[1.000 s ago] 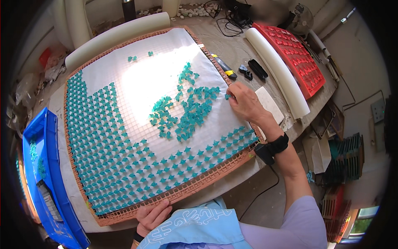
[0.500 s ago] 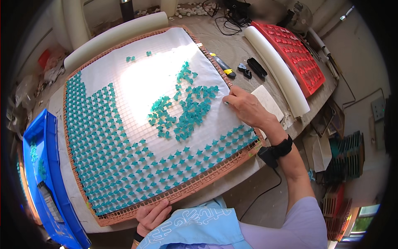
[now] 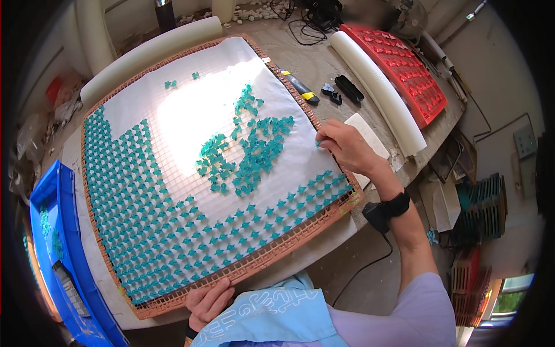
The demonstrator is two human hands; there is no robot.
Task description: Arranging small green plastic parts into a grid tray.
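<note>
On the table lies a brown lattice tray (image 3: 263, 253) with a white sheet (image 3: 300, 156) over it. Small teal petal-shaped pieces (image 3: 130, 191) stand in rows along the sheet's left and front sides. A loose pile of the same pieces (image 3: 254, 156) lies right of the middle. By the tray's right edge, my right hand (image 3: 348, 148) is closed in a pinch, with a small teal petal-shaped piece (image 3: 318, 143) at its fingertips. My left hand (image 3: 209, 302) is curled against the tray's front rim, fingers together. Whatever it may hold is hidden.
A blue bin (image 3: 69, 243) with teal pieces stands at the left. White rolls (image 3: 153, 55) (image 3: 378, 92) lie behind and to the right of the tray. Beyond the right roll is a red tray (image 3: 399, 72). A yellow-black utility knife (image 3: 300, 87) lies by the tray's right edge.
The view has shifted slightly, so the tray appears further left. My right hand has drawn a little to the right, off the sheet toward the tray's edge. My left hand stays at the front rim.
</note>
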